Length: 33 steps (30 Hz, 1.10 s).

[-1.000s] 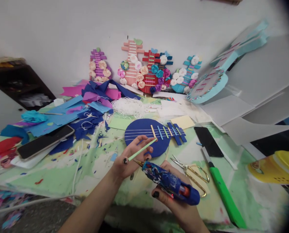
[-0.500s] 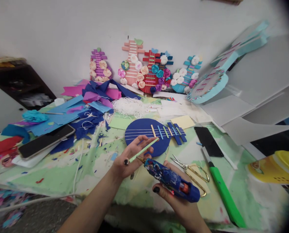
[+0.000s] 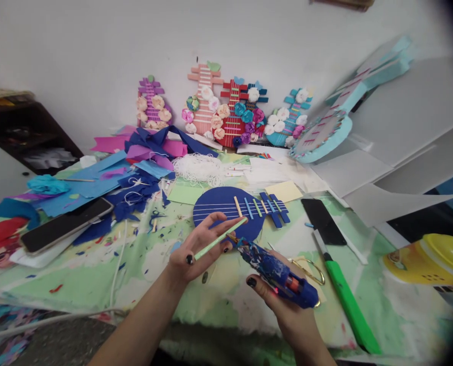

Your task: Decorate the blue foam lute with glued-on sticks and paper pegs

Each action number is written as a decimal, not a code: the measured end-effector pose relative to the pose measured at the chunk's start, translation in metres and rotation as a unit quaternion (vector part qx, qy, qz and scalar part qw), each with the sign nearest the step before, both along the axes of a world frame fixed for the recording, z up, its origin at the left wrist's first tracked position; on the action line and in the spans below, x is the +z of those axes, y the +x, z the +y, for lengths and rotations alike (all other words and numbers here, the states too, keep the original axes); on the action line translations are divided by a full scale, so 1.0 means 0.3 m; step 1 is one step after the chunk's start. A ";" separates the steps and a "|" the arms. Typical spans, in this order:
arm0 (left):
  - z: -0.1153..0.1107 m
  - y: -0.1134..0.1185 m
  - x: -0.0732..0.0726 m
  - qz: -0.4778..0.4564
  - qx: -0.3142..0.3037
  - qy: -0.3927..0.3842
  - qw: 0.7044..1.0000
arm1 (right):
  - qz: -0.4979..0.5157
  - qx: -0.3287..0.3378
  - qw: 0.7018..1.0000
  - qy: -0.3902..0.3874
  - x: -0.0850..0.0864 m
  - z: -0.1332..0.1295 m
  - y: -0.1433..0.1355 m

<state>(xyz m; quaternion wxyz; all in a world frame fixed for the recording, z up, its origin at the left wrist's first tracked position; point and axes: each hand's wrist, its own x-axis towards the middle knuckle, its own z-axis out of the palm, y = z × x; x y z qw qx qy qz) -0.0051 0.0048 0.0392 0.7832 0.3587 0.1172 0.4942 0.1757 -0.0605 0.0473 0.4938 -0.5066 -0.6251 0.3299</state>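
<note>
My left hand [image 3: 199,249] holds a thin pale green strip [image 3: 219,239] between thumb and fingers, tilted up to the right. In my right hand [image 3: 283,305] is a blue, paint-smeared glue gun [image 3: 276,272], its nozzle pointing up-left beside the strip's middle. Behind my hands lies a dark blue guitar-shaped piece [image 3: 219,199] with white strings and several coloured strips across them; my left fingers overlap its lower edge in view. Gold-handled scissors [image 3: 314,272] lie partly hidden behind the glue gun.
A green-handled knife [image 3: 348,295] and a black phone [image 3: 323,221] lie right, near a yellow tub [image 3: 432,259]. Another phone [image 3: 66,223] and paper scraps [image 3: 85,178] are left. Decorated guitars [image 3: 234,114] lean on the wall; a white cord [image 3: 59,319] crosses front left.
The glue gun has moved right, its nozzle away from the strip's lower part towards its upper half. My left hand with the strip has shifted slightly left, and the whole view has shifted a little.
</note>
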 end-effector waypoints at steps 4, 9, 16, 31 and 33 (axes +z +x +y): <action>0.004 -0.004 -0.011 -0.003 -0.010 0.005 1.000 | -0.004 -0.056 0.998 -0.014 -0.003 0.003 0.006; 0.012 -0.008 -0.032 -0.009 -0.009 0.014 1.000 | 0.014 -0.098 0.994 -0.055 0.018 0.009 0.000; 0.010 -0.020 -0.021 0.003 -0.020 0.016 1.000 | 0.039 -0.124 0.990 -0.051 0.041 0.020 -0.003; 0.011 -0.019 -0.024 0.028 -0.021 0.046 0.998 | 0.020 -0.109 0.991 -0.069 0.000 0.013 0.027; 0.010 -0.020 -0.024 0.037 -0.021 0.055 0.998 | 0.027 -0.118 0.990 -0.065 -0.007 0.014 0.029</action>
